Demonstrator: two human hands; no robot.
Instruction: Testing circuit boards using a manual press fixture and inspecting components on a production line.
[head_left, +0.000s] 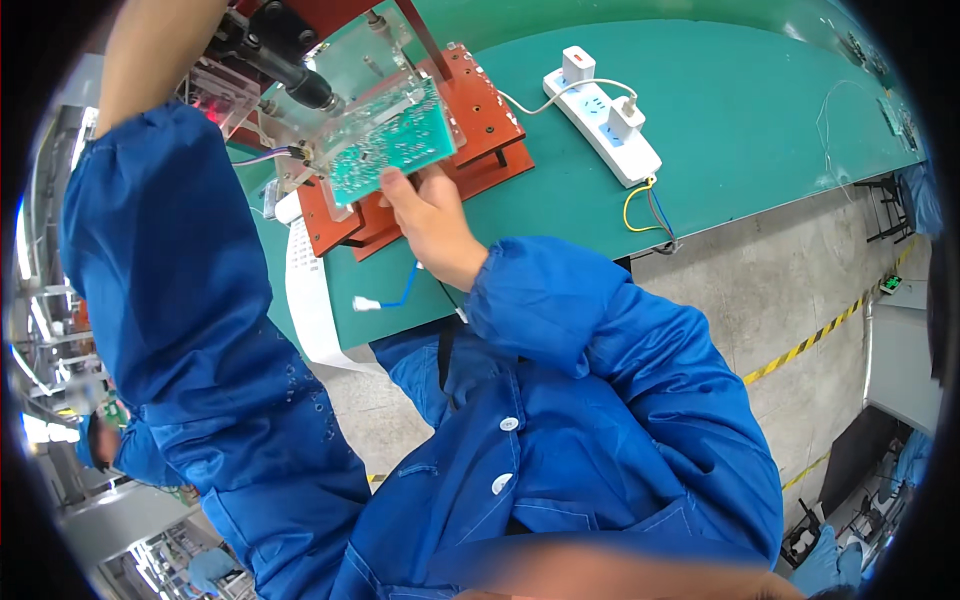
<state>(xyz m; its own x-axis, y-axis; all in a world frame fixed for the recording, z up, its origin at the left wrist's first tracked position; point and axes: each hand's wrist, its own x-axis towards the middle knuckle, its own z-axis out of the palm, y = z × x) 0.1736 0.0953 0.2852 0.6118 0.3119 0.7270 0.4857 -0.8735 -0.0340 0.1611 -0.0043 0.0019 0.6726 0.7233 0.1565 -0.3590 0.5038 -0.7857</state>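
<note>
A green circuit board [395,145] lies tilted on a red metal test fixture [490,115] with clear plastic plates. My right hand [430,215] grips the board's near edge, thumb on top and the other fingers partly hidden beneath it. Above the board's far left side is a black cylindrical part [305,88] of the fixture. My left forearm [155,55] reaches up past the fixture's left side; the upper edge of the picture cuts off the hand.
A white power strip [605,120] with plugged-in adapters sits on the green table [720,110], right of the fixture. A printed paper strip [310,290] hangs over the near edge. Beside it lies a blue cable with a white connector [366,303]. Another person [130,450] shows at far left.
</note>
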